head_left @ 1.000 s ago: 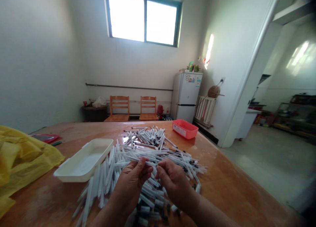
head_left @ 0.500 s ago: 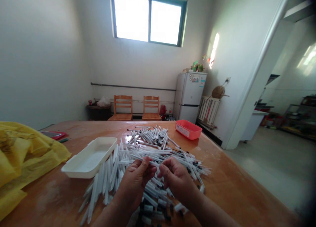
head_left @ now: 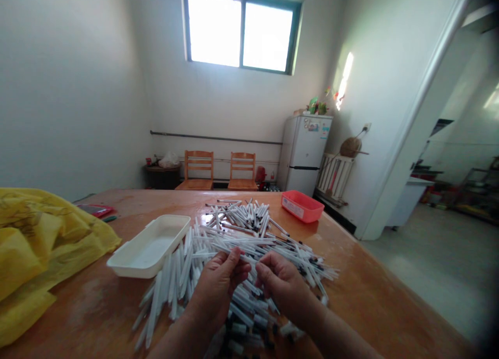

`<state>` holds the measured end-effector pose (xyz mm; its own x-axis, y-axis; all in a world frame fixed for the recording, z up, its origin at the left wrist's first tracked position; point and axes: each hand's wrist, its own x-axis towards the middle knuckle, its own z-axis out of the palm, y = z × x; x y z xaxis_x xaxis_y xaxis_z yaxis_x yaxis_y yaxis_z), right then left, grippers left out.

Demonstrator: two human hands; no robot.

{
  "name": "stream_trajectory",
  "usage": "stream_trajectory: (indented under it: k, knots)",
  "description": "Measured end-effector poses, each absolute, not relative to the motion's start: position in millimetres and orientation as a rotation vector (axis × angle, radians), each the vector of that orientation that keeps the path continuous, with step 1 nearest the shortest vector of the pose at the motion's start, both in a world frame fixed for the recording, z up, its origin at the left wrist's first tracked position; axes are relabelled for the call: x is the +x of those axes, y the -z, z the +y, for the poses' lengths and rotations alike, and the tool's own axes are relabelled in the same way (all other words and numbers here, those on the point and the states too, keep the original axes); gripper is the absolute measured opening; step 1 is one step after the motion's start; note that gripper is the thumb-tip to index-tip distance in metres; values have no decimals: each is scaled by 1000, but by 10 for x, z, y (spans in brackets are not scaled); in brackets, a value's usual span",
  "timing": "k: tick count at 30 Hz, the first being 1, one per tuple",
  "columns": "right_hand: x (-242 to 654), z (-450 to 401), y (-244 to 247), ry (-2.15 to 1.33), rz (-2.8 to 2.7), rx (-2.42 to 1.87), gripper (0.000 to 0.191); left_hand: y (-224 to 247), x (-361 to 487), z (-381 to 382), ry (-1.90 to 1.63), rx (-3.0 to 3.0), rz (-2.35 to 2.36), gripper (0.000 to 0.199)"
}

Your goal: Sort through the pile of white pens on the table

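Pinching a white pen tube point(head_left: 245, 256), left hand point(head_left: 216, 291), right hand point(head_left: 283, 287), black-tipped pile point(head_left: 249, 229)

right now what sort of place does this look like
Probably a plain domestic room used for piecework: a varnished table heaped with white pen-like tubes, with a refrigerator against the far wall.

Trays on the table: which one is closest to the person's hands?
The white plastic tray, left of the pen pile; the red tray sits farther off.
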<state>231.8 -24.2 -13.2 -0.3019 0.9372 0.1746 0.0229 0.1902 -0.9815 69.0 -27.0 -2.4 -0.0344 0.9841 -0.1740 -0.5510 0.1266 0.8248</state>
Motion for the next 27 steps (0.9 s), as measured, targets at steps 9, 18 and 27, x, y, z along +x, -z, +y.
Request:
stream_trajectory:
  k: [9, 18, 27]
  knots:
    - [2311, -224, 137, -1321, -1481, -929, 35, 31, 692, -269, -1376, 616, 905, 20]
    - [2321, -200, 156, -1333, -1515, -975, 36, 34, 699, -260, -1391, 602, 925, 21]
    - [2388, -270, 112, -778, -1768, -1054, 12, 39, 642, -236, -1440, 557, 1007, 29]
